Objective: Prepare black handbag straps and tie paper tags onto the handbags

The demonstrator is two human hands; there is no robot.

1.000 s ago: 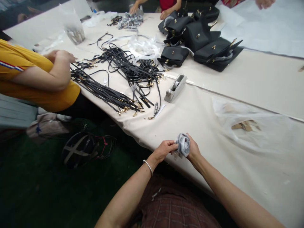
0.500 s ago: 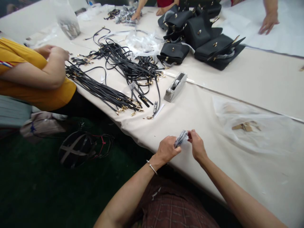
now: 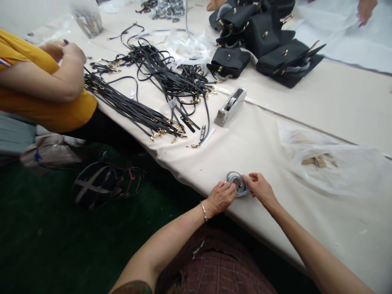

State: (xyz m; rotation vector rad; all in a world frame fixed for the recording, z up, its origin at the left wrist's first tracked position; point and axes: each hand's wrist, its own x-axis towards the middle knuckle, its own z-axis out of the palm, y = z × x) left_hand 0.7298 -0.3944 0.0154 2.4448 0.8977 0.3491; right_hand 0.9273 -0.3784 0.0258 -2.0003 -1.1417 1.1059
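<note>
A coiled grey strap [image 3: 239, 183], apparently in clear wrap, is held near the front edge of the cream-covered table [image 3: 260, 143]. My left hand [image 3: 221, 197] has its fingers closed on the coil's left side. On the coil's right side, the fingertips of my right hand [image 3: 259, 187] pinch its rim. Gold-coloured metal shows in the coil's middle. Beyond my hands are a grey tape dispenser [image 3: 230, 107], small snips [image 3: 202, 132] and a white strip [image 3: 208, 137].
Black straps [image 3: 131, 108] with gold clasps cover the table's left part. Black bags [image 3: 266, 45] are piled at the back. A clear plastic bag [image 3: 352, 167] lies right. A person in yellow [image 3: 45, 94] stands at left; another person's hand [image 3: 366, 11] is far right.
The wrapped bundle was edge-on and blurred; now its round coil faces up. My right hand has come onto its rim. The view has shifted slightly, and the far hand on the grey bundles is gone.
</note>
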